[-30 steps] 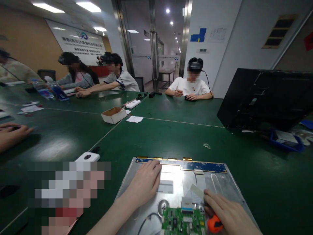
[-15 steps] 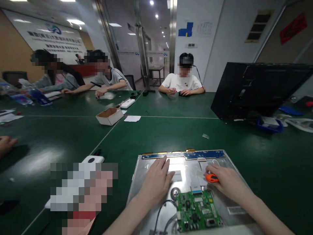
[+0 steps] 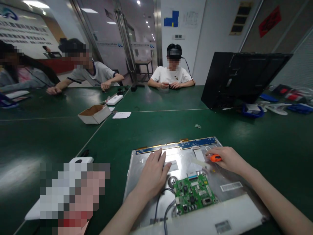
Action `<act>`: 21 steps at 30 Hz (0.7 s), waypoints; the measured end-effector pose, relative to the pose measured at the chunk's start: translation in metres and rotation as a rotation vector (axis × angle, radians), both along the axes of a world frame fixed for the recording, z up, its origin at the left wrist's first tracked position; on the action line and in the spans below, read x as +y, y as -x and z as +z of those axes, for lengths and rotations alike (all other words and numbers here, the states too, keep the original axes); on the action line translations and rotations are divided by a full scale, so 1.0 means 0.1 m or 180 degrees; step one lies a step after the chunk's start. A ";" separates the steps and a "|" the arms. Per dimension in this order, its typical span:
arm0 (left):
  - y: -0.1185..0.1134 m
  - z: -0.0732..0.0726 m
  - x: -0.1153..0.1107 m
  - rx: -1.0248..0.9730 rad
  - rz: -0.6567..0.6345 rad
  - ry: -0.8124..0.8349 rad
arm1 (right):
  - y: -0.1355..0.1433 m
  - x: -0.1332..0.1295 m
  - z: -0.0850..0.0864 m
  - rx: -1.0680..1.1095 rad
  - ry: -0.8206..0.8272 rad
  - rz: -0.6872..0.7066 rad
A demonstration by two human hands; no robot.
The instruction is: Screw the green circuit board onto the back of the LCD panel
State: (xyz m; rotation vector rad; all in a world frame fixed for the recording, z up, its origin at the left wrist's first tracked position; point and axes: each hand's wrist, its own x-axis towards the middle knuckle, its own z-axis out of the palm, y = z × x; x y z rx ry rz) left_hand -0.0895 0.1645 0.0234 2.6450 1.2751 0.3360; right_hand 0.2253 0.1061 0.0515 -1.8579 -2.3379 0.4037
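Note:
A display panel (image 3: 137, 169) lies with its silvery metal back facing up. My left hand (image 3: 153, 171) rests flat on the metal, fingers stretched out. In my right hand (image 3: 227, 158), near the panel's upper right, is a small orange-handled tool (image 3: 216, 158); its working end is too unclear to tell its kind. Just left of that hand, a ribbon cable (image 3: 198, 154) runs from the blue circuit strip (image 3: 200, 143) toward the green circuit board (image 3: 194, 195), with pale tape close by. Dark wires (image 3: 167, 209) curve beside the board's left side.
A white device (image 3: 81, 160), partly blurred, lies left of the panel. Farther off are an open cardboard box (image 3: 94, 115) and a paper slip (image 3: 121, 115). A large black monitor (image 3: 241, 80) and a blue tray (image 3: 251, 112) stand at right. Several people sit around the green table.
My right hand with the orange-handled tool has shifted right and slightly up across the panel. My left hand stays on the metal. The whole view has turned a little to the right.

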 end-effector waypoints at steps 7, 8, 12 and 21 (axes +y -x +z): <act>0.08 0.25 -0.03 -0.0530 -0.0375 0.0331 | 0.09 -0.19 0.16 0.0519 0.0413 0.0386; 0.10 0.29 -0.03 -0.0563 -0.0394 0.0428 | 0.10 -0.21 0.16 0.0565 0.0469 0.0428; 0.17 0.40 -0.05 -0.0544 -0.0573 0.0819 | 0.14 -0.21 0.11 0.0724 0.0539 0.0483; 0.34 0.43 0.00 -0.0498 -0.0708 0.1403 | 0.18 -0.18 0.04 0.0838 0.0487 0.0460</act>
